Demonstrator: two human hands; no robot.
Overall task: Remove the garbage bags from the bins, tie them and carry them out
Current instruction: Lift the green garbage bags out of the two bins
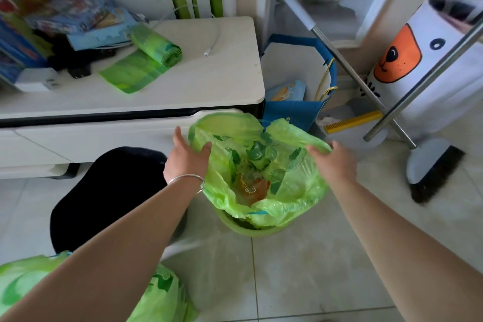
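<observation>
A green garbage bag [295, 185] lines a small green bin [251, 230] on the tiled floor, with scraps of waste at its bottom. My left hand [187, 158] rests against the bag's left rim, fingers apart, thumb over the edge. My right hand [333, 162] pinches the bag's right rim and lifts it. A second filled green garbage bag [162, 293] lies on the floor at the lower left, partly behind my left forearm.
A white cabinet [209, 81] behind the bin carries a roll of green bags [154, 47] and books. A black stool [104, 191] stands left of the bin. A blue paper bag [295, 110], broom [433, 172] and white dog-face bin [428, 65] crowd the right.
</observation>
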